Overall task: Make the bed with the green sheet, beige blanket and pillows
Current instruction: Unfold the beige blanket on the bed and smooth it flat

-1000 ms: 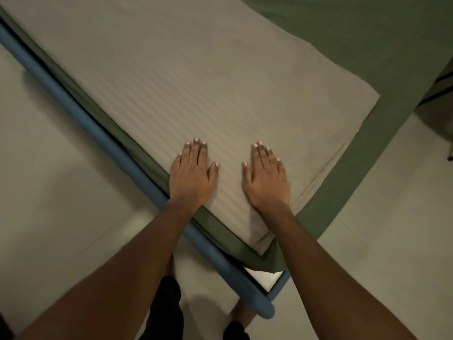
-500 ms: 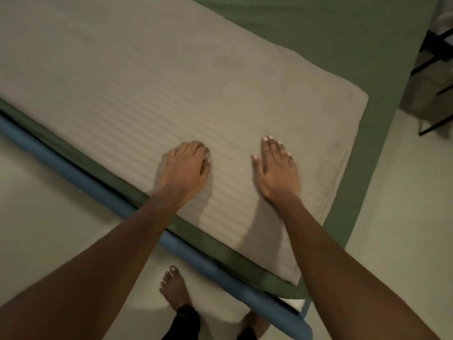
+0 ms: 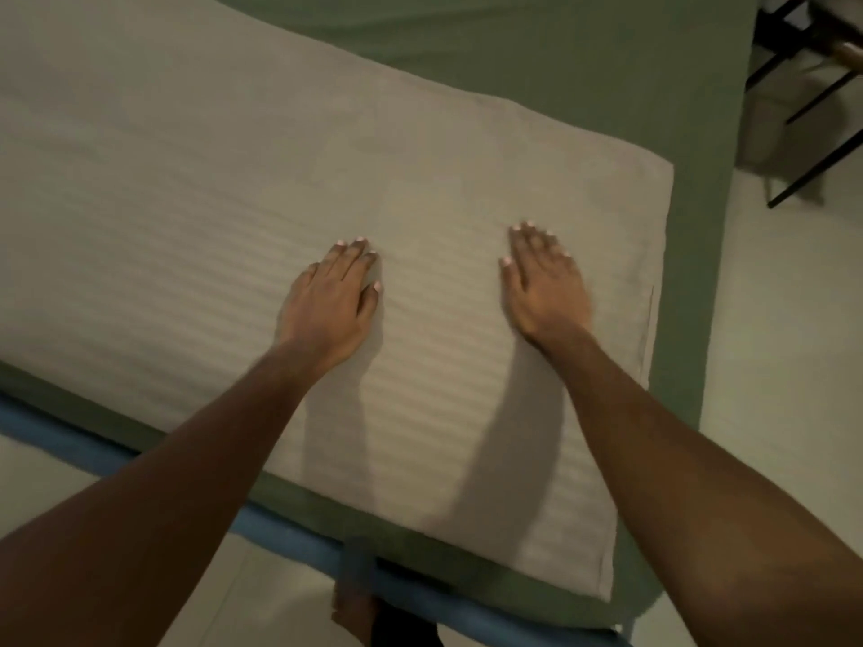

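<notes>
The beige blanket [image 3: 233, 189], faintly striped, lies flat across the bed on top of the green sheet [image 3: 560, 58]. The sheet shows as a band beyond the blanket's far edge, down its right side and along the near edge. My left hand [image 3: 331, 305] rests palm down on the blanket, fingers straight and together. My right hand [image 3: 546, 282] lies flat on the blanket further right, close to the blanket's right edge. Neither hand holds any cloth. No pillows are in view.
A blue bed rail [image 3: 299, 534] runs along the near side of the mattress. Pale floor [image 3: 784, 413] surrounds the bed. Black thin-legged furniture [image 3: 812, 133] stands at the upper right beside the bed. My bare foot [image 3: 350, 609] stands below the rail.
My hands have slid apart over the blanket, the right one moving toward the blanket's right edge. The view has swung so the bed's near edge runs more level.
</notes>
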